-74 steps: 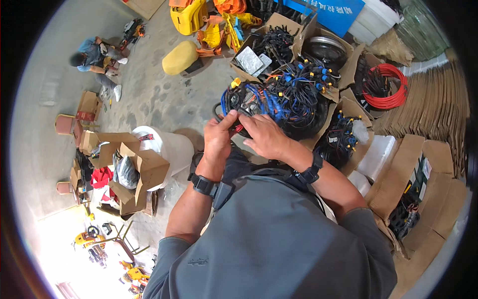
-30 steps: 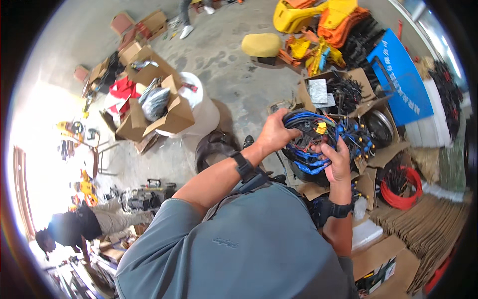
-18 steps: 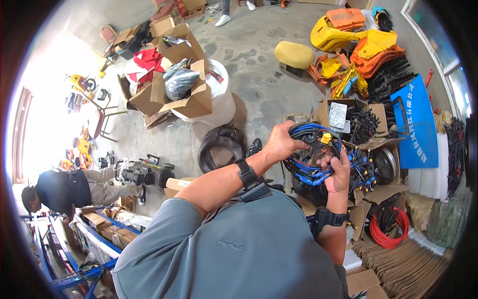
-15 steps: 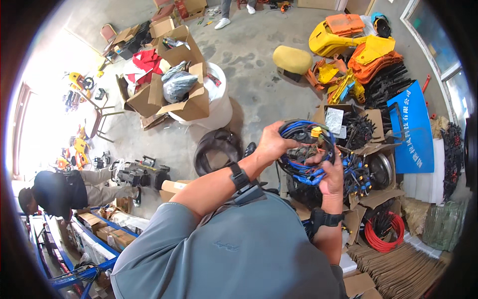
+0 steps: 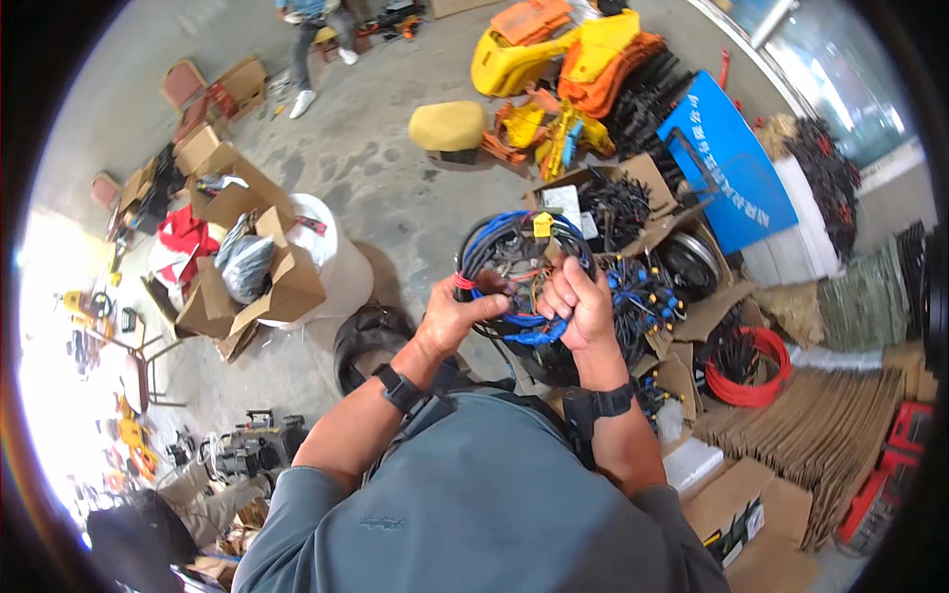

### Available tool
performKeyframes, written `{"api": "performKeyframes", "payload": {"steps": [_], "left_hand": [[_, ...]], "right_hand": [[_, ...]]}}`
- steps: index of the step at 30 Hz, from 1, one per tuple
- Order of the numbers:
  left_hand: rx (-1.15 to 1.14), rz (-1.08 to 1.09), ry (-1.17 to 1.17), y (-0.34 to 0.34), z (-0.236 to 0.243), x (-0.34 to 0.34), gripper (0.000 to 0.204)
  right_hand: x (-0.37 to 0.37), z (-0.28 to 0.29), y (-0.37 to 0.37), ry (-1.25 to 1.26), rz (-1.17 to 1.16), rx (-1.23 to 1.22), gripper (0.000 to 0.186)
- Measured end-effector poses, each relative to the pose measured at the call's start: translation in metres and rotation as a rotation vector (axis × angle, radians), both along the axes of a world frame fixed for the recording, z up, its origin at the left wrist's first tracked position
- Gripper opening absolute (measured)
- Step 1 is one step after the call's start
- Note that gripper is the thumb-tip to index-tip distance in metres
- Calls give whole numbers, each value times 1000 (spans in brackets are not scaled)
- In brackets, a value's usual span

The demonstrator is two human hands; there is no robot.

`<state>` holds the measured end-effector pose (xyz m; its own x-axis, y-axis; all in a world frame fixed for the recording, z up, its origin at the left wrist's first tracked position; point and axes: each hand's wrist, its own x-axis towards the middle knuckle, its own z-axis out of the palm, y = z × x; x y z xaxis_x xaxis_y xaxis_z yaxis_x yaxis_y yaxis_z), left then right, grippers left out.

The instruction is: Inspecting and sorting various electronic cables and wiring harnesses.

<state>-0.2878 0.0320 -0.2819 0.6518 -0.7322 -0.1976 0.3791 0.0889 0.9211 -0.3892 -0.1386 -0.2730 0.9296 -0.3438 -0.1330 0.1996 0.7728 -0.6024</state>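
Note:
A coiled bundle of black and blue cables is held up in front of my chest. A yellow tag hangs at its far side, and a red band wraps its left edge. My left hand grips that left edge near the band, its thumb lying over the loops. On the right side my right hand is closed round the cables, fingers curled in. Blue tape or sleeving shows along the near edge, beside the right hand. Thinner orange wires cross the middle of the coil.
Boxes of cables and black parts stand just beyond and right. A red hose coil lies by stacked cardboard. Left are a black tyre and a white barrel. Two other people are in the room.
My view has swung round to the right. My left hand has moved down to the coil's left edge, where the red band now shows. The right hand's fingers have curled in.

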Motion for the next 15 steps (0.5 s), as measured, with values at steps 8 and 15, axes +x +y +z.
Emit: {"api": "performKeyframes", "payload": {"steps": [8,15], "left_hand": [[-82,-34,159,-18,7,14,9],[3,-24,55,-24,17,7,9]], "right_hand": [[-14,-12,7,-66,-117,144,29],[-11,-14,18,107,-282,97,18]]}}
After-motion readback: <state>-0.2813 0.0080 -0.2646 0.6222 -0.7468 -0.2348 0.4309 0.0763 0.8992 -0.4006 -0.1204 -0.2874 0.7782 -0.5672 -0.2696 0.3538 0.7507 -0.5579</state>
